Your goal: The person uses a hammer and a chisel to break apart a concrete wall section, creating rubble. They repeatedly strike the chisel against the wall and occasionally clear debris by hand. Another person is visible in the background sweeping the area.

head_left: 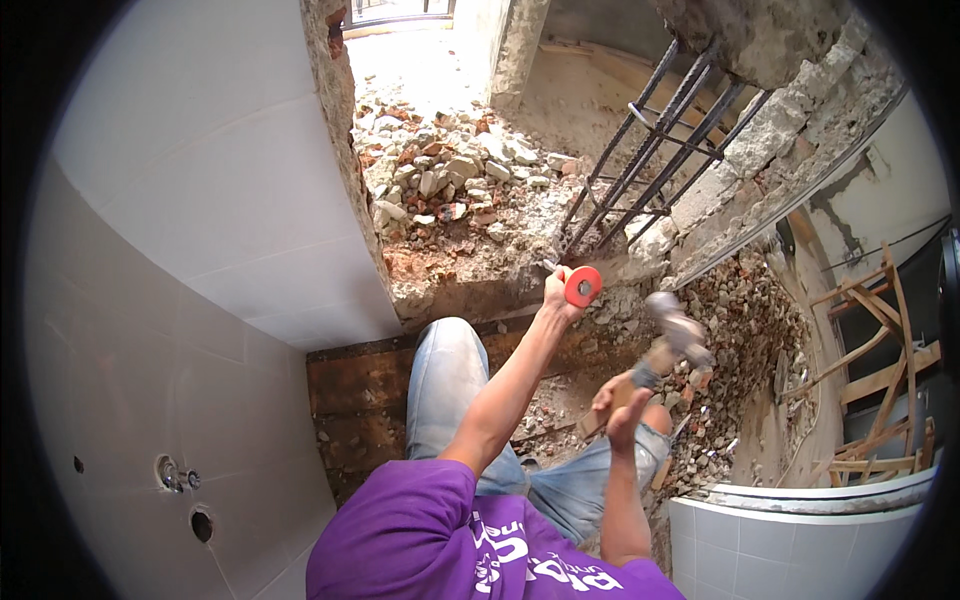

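Note:
My left hand is closed around a chisel with a round red hand guard. Its metal point shows just past my fingers, close to the broken edge of the masonry ledge. To the right and nearer my body, my right hand grips a hammer by its wooden handle. A dark band is wrapped round the handle, and the hammer head is smeared by motion. The hammer head is up and to the right of my hand, apart from the chisel's guard. Several bare steel bars rise beyond my left hand.
Broken brick and concrete rubble lies heaped ahead, with more rubble at right. A tiled wall with a pipe fitting stands at left. Splintered wood leans at far right. Wooden planks lie beside my knee.

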Motion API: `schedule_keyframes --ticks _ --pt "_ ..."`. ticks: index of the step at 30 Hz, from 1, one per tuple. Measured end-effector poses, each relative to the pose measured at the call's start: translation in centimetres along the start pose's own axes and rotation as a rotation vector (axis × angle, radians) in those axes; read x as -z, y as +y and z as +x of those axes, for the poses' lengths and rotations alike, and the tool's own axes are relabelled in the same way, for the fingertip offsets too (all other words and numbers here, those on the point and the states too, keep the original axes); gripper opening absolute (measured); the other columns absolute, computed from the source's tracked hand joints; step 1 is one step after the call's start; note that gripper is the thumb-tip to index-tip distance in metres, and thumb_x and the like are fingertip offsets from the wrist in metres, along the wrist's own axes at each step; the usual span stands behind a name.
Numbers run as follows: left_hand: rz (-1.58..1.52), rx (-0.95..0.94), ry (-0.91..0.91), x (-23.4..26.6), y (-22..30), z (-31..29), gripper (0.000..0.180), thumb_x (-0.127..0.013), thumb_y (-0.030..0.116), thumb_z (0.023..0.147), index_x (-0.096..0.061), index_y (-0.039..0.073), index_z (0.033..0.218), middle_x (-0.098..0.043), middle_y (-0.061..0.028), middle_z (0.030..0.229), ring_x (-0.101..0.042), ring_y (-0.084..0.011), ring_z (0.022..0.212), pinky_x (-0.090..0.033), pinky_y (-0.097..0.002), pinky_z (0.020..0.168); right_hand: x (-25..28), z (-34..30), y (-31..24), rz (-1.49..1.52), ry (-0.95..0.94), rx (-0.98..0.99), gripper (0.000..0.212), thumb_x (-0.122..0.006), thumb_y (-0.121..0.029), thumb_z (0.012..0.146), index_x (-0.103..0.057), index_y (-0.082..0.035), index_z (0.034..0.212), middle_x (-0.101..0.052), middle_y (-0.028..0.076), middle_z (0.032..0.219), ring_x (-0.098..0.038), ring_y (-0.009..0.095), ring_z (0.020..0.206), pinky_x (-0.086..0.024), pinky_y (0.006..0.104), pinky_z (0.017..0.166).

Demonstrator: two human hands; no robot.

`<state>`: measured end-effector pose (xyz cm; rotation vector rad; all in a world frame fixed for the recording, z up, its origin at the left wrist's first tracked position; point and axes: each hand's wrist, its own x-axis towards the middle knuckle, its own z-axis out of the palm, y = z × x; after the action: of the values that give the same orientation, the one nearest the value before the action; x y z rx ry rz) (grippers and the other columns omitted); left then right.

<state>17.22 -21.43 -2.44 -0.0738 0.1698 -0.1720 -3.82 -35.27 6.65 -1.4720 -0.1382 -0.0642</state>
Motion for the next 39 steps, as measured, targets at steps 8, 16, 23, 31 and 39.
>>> schedule_keyframes --ticks 8,16,23,31,39 --pt "-0.012 0.016 0.012 -0.7 -2.2 0.0 0.026 -0.032 0.021 0.090 -0.040 0.014 0.066 -0.051 -0.0050 0.065 -0.052 -0.0235 0.062 -0.048 -0.0424 0.065 -0.2 3.7 3.2 -0.627 -0.088 0.198 0.069 -0.030 -0.073 0.083 -0.044 -0.007 0.072 -0.044 0.000 0.052 -0.045 0.012 0.044 -0.037 0.0260 0.043" --pt "-0.150 -0.386 0.437 0.8 -3.5 -1.3 0.032 -0.035 0.020 0.085 -0.028 0.017 0.054 -0.031 0.0018 0.049 -0.032 -0.0141 0.046 -0.036 -0.0310 0.049 4.4 -1.1 2.3 -0.200 -0.054 -0.281 0.067 -0.035 -0.069 0.084 -0.046 -0.005 0.068 -0.044 -0.001 0.051 -0.046 0.009 0.043 -0.039 0.0227 0.042" --pt "0.109 -0.018 0.023 2.3 -1.3 -5.6 0.027 -0.037 0.023 0.093 -0.042 0.013 0.069 -0.046 -0.0026 0.064 -0.046 -0.0170 0.059 -0.046 -0.0376 0.058 4.0 -4.8 -1.1 -0.169 -0.046 -0.071 0.070 -0.036 -0.069 0.084 -0.048 -0.001 0.078 -0.047 0.003 0.060 -0.049 0.011 0.056 -0.038 0.0235 0.051" --pt "0.087 0.170 -0.119 2.6 3.7 -4.5 0.020 -0.039 0.027 0.096 -0.053 0.013 0.091 -0.060 -0.0080 0.096 -0.062 -0.0228 0.081 -0.054 -0.0442 0.070 0.8 -5.0 -2.8 -0.136 -0.042 -0.019 0.073 -0.040 -0.073 0.079 -0.046 -0.001 0.081 -0.044 0.003 0.065 -0.044 0.011 0.058 -0.037 0.0250 0.054" --pt "0.081 0.291 -0.090 2.9 6.6 -5.5 0.022 -0.043 0.028 0.095 -0.055 0.011 0.096 -0.062 -0.0092 0.095 -0.063 -0.0218 0.079 -0.055 -0.0428 0.070 -5.2 -1.8 -6.2 0.045 -0.159 0.858 0.078 -0.035 -0.081 0.070 -0.042 -0.005 0.083 -0.041 0.004 0.059 -0.044 0.015 0.051 -0.041 0.0266 0.048"
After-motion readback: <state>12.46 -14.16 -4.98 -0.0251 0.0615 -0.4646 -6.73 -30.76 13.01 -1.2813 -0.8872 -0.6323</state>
